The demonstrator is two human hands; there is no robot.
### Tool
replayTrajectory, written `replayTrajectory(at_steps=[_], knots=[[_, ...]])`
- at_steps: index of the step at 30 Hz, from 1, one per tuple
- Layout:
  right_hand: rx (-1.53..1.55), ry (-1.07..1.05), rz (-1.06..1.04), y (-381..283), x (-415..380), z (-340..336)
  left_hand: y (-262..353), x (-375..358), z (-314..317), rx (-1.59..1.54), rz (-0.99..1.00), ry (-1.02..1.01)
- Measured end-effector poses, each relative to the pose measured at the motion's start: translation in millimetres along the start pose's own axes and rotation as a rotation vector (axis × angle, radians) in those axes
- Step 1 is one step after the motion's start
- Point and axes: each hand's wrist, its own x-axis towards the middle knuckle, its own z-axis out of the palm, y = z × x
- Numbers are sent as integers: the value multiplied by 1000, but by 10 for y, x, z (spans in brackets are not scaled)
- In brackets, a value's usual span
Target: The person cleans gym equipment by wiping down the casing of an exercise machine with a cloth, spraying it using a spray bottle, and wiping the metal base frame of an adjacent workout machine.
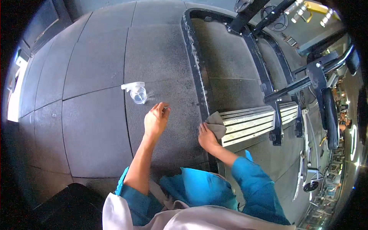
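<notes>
My right hand (208, 138) is closed on a grey-brown cloth (216, 124). It presses the cloth against the left end of a ribbed, light-coloured step plate (249, 123), beside the black frame rail. To the left, my left hand (156, 120) hovers over the dark floor mat with its fingers curled in; whether anything small is between them is hidden. Just beyond it, a clear spray bottle (138, 94) with a white trigger head stands on the mat, apart from my hand.
A black metal frame (195, 61) with worn paint runs along the floor. Bars and a padded lever (329, 119) of a gym machine rise at the right. A dark object (73, 205) lies at the lower left. More gym equipment fills the far right.
</notes>
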Motion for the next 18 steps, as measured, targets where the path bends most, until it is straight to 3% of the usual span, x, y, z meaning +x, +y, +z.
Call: replayTrajectory(at_steps=[1, 3, 4, 6, 9, 10, 12, 15, 18], knots=[[137, -83, -60, 87, -139, -141, 19, 22, -1, 11, 21, -2], [559, 120, -129, 62, -666, 59, 64, 35, 13, 3, 41, 8], [557, 115, -130, 83, -950, 130, 94, 17, 41, -11, 55, 15], [884, 239, -153, 155, -1300, 170, 168, 23, 86, -10, 42, 0], [860, 357, -66, 449, -871, 261, 264, 56, 198, -6, 57, -10], [918, 506, -3, 541, -535, 417, 281, 55, 238, -7, 77, -5], [911, 594, 171, 895, 127, 416, 351, 20, 303, 12, 58, -20], [1139, 788, 336, 1257, 782, 238, 401, -5, 493, 39, 54, -52], [1120, 858, 353, 1067, 669, 301, 485, -12, 685, 32, 66, -75]])
